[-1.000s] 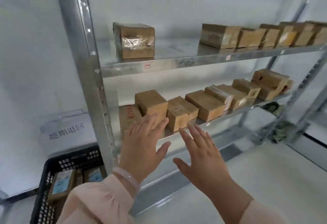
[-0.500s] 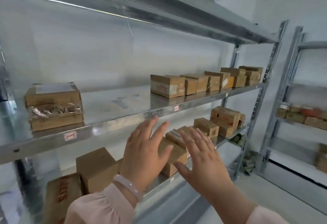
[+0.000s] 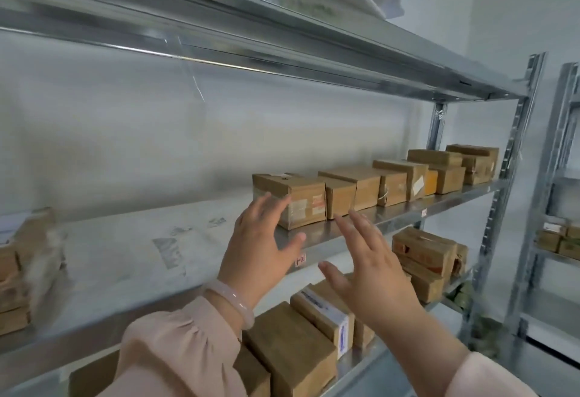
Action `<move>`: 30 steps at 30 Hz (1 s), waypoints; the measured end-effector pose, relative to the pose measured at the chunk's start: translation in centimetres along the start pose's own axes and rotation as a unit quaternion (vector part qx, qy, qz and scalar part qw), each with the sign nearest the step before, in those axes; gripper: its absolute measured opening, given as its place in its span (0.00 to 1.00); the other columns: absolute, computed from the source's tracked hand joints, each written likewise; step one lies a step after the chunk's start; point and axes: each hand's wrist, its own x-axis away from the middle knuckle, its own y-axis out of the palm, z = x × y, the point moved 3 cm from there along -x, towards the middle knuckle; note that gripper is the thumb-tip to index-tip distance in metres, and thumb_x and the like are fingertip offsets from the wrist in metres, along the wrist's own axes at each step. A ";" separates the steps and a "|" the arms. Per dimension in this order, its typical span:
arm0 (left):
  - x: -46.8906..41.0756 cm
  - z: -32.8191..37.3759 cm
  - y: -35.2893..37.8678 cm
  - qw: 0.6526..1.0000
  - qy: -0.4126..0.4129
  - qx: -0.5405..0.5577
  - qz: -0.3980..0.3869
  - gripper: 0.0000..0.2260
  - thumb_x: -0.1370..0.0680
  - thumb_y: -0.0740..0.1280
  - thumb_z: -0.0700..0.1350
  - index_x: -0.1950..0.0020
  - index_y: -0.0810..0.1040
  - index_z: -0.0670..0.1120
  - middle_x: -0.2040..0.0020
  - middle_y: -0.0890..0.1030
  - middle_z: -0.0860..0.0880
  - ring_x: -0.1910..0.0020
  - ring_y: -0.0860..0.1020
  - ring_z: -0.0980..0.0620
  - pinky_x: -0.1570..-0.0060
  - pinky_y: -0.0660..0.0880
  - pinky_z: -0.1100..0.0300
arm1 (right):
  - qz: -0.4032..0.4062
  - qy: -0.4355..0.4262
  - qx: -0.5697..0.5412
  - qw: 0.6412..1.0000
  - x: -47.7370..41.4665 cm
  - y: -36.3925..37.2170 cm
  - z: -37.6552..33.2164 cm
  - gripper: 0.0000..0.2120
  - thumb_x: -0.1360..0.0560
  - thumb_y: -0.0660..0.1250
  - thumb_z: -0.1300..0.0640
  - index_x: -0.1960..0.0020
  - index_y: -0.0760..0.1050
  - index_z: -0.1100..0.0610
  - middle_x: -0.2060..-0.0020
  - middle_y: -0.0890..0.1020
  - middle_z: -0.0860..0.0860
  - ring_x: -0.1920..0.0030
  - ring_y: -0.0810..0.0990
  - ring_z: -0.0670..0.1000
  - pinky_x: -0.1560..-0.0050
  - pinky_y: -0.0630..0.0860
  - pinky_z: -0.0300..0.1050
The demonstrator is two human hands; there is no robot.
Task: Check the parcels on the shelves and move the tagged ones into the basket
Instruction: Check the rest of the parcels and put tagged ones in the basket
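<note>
Middle shelf (image 3: 141, 239): a row of brown boxes (image 3: 364, 191). Left hand (image 3: 260, 249) and right hand (image 3: 373, 271) are raised before the leftmost box (image 3: 306, 205), fingers spread, each grip empty.

Long-sleeved top, pale pink, soft matte fabric. Left sleeve (image 3: 175, 356) gathers into small pleats near the cuff and ends just short of the wrist. Right sleeve (image 3: 497, 378) is the same colour, only its end showing. Smooth, translucent pale pink bangle (image 3: 233, 301) on the left wrist. Left hand (image 3: 260, 249) and right hand (image 3: 373, 274) are bare.
</note>
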 end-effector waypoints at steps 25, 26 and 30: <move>-7.3 0.4 5.9 0.972 -0.144 0.030 0.185 0.20 0.24 0.71 0.45 0.38 0.73 0.64 0.41 0.75 0.61 0.43 0.74 0.62 0.49 0.74 0.70 | -0.059 -0.032 -0.392 0.918 -14.8 5.2 10.6 0.31 0.25 0.58 0.35 0.24 0.55 0.38 0.24 0.58 0.43 0.25 0.57 0.47 0.26 0.57 0.51; -6.8 0.8 5.6 0.969 -0.134 0.051 0.201 0.21 0.25 0.72 0.44 0.39 0.73 0.67 0.41 0.74 0.64 0.42 0.74 0.64 0.50 0.76 0.69 | -0.074 -0.006 -0.451 0.889 -15.1 5.2 10.4 0.30 0.25 0.58 0.34 0.25 0.55 0.37 0.25 0.61 0.43 0.27 0.61 0.46 0.28 0.62 0.50; -5.4 2.1 5.2 0.953 -0.139 0.139 0.230 0.23 0.25 0.73 0.43 0.43 0.73 0.70 0.40 0.74 0.62 0.43 0.75 0.65 0.57 0.75 0.75 | -0.178 0.047 -0.629 0.755 -15.6 5.5 8.4 0.35 0.31 0.65 0.31 0.27 0.60 0.37 0.34 0.72 0.41 0.39 0.73 0.42 0.42 0.72 0.39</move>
